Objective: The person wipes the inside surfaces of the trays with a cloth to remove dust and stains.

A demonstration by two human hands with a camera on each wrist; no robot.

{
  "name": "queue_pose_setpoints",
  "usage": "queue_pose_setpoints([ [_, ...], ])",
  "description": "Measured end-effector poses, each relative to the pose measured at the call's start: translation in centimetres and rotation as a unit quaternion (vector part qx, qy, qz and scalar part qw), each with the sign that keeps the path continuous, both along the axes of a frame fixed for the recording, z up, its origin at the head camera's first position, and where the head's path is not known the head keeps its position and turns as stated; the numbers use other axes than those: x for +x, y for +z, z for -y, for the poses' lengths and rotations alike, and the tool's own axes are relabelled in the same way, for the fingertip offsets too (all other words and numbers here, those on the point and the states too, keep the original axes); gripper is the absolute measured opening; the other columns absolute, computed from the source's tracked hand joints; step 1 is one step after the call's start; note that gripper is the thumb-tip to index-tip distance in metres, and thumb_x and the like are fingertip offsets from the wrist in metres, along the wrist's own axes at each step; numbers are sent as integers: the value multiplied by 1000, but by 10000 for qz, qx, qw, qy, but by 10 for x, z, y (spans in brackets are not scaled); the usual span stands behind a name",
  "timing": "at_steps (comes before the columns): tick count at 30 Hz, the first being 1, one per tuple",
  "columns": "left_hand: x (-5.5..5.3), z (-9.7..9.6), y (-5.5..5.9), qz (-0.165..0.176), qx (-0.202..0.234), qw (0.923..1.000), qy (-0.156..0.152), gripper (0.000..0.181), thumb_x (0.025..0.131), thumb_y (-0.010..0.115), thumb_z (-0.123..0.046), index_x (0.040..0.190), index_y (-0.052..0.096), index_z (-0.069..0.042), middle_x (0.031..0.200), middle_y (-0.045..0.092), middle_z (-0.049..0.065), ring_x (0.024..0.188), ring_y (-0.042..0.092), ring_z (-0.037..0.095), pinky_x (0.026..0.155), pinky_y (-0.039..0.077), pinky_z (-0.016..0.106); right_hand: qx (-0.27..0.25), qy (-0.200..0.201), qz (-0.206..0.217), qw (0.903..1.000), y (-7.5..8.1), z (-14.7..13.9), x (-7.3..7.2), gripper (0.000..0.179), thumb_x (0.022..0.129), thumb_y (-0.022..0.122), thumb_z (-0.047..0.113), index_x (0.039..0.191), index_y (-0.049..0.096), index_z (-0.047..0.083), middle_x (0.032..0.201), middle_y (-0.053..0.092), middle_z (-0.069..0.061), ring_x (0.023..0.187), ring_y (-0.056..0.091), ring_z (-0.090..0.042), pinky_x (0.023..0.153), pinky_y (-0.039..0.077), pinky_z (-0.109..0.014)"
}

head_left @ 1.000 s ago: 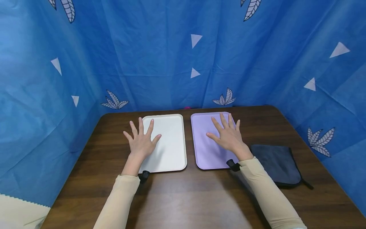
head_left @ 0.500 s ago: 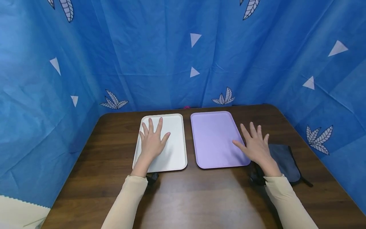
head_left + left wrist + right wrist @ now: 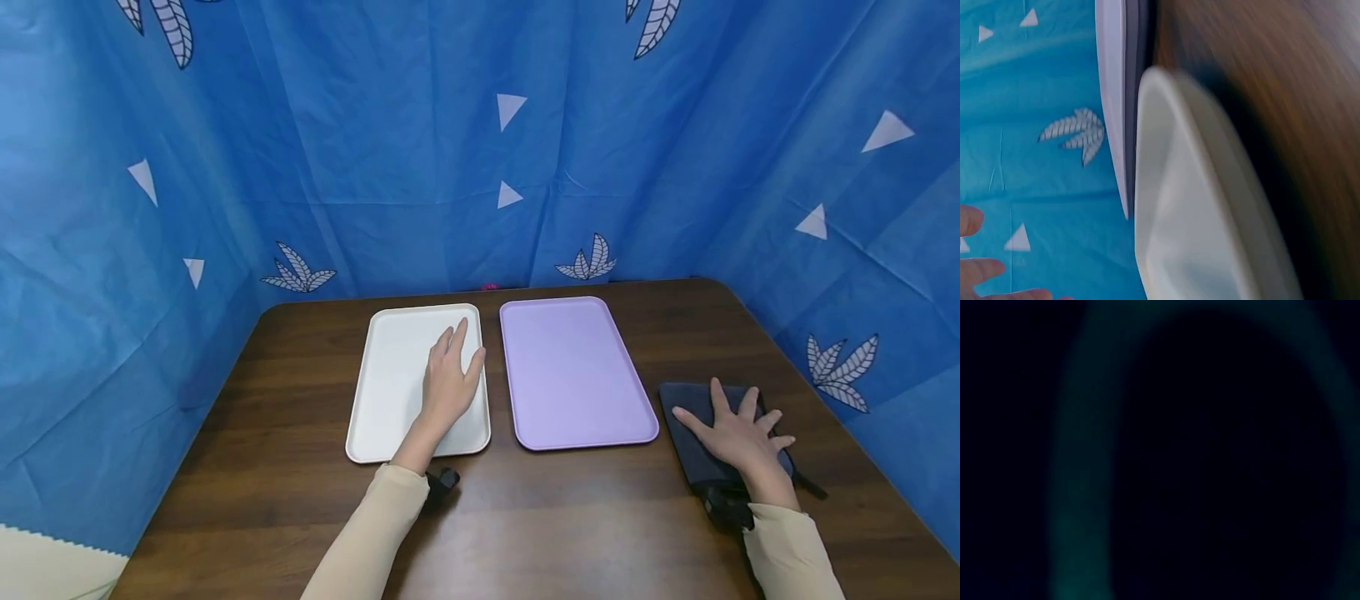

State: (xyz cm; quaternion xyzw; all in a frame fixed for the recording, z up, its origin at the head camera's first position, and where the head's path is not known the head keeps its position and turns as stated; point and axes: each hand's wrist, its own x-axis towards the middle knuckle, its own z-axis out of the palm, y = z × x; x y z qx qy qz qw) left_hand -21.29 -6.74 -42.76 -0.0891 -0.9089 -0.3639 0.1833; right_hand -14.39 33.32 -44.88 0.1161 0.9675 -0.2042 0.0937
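Note:
In the head view my left hand (image 3: 447, 385) is over the right part of a white tray (image 3: 392, 375), fingers extended and holding nothing. The left wrist view has the white tray's raised rim (image 3: 1191, 137) close up, with a few fingertips (image 3: 982, 270) at the lower left. My right hand (image 3: 742, 435) lies spread over a dark grey flat cloth pouch (image 3: 684, 402), covering much of it. The right wrist view is almost black. Between the hands a lilac tray (image 3: 573, 375) lies flat on the table.
The brown wooden table (image 3: 525, 533) ends at a blue curtain (image 3: 390, 167) behind and on both sides. A dark strap (image 3: 812, 487) sticks out from the pouch's right side. A small pink thing (image 3: 490, 287) shows at the table's back edge.
My right hand has moved from over the lilac tray, right and nearer, onto the grey pouch. My left hand has slid rightward across the white tray, its fingers closer together.

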Motion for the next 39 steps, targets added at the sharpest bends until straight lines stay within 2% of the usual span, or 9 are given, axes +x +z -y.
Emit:
queue_pose_setpoints([
  [3, -2, -18, -3, 97, 177, 9997, -149, 55, 98, 53, -27, 147, 42, -5, 141, 46, 31, 129, 48, 46, 106, 40, 57, -73, 86, -6, 9999, -5, -2, 1, 110, 88, 43, 74, 153, -9, 3, 142, -24, -50, 120, -17, -80, 85, -9, -89],
  [8, -8, -45, -12, 532, 278, 9980, -216, 53, 97, 54, -23, 146, 44, -4, 139, 50, 28, 128, 50, 42, 106, 42, 53, 78, 179, -339, 9992, -13, 1, 2, 104, 89, 42, 73, 156, -1, 6, 147, -15, -48, 124, -3, -79, 90, -2, -87],
  [12, -12, -62, -23, 960, 134, 9953, -68, 52, 96, 57, -18, 144, 44, -2, 133, 53, 28, 122, 55, 41, 101, 47, 50, 268, 120, -470, 9985, -17, 5, 1, 98, 91, 38, 73, 156, 6, 6, 150, -7, -45, 121, 9, -76, 89, 12, -83],
  [16, -15, -74, -33, 1266, -147, 9917, 189, 54, 94, 61, -14, 143, 45, 0, 124, 56, 30, 112, 59, 42, 91, 52, 48, 540, 77, -715, 9959, -19, 10, 1, 90, 94, 37, 70, 155, 16, 7, 152, 3, -41, 113, 24, -69, 84, 26, -74],
  [22, -19, -83, -41, 1302, -521, 9892, 433, 57, 87, 67, -4, 140, 48, 0, 117, 54, 28, 99, 59, 39, 77, 54, 44, 912, 116, -1401, 9859, -22, 18, 1, 69, 98, 49, 50, 149, 37, 4, 149, 21, -37, 101, 38, -58, 76, 36, -63],
  [30, -25, -84, -47, 1214, -670, 9889, 544, 67, 74, 72, 6, 137, 49, 4, 107, 54, 24, 84, 64, 36, 68, 57, 41, 1002, 164, -1679, 9806, -21, 21, 2, 60, 97, 58, 37, 144, 44, 2, 145, 30, -35, 95, 43, -53, 71, 41, -56],
  [34, -25, -83, -46, 1203, -460, 9901, 564, 62, 75, 69, 6, 134, 50, 8, 101, 59, 27, 83, 65, 39, 70, 56, 43, 1007, 182, -1757, 9791, -22, 21, 2, 59, 97, 59, 36, 142, 46, 2, 143, 32, -36, 93, 45, -51, 64, 43, -52],
  [39, -24, -82, -44, 1248, 116, 9906, 541, 54, 77, 61, 10, 130, 52, 11, 98, 64, 28, 90, 65, 42, 77, 55, 47, 962, 173, -1787, 9790, -22, 21, 1, 58, 97, 58, 37, 142, 47, 2, 142, 33, -36, 93, 45, -50, 61, 44, -51],
])
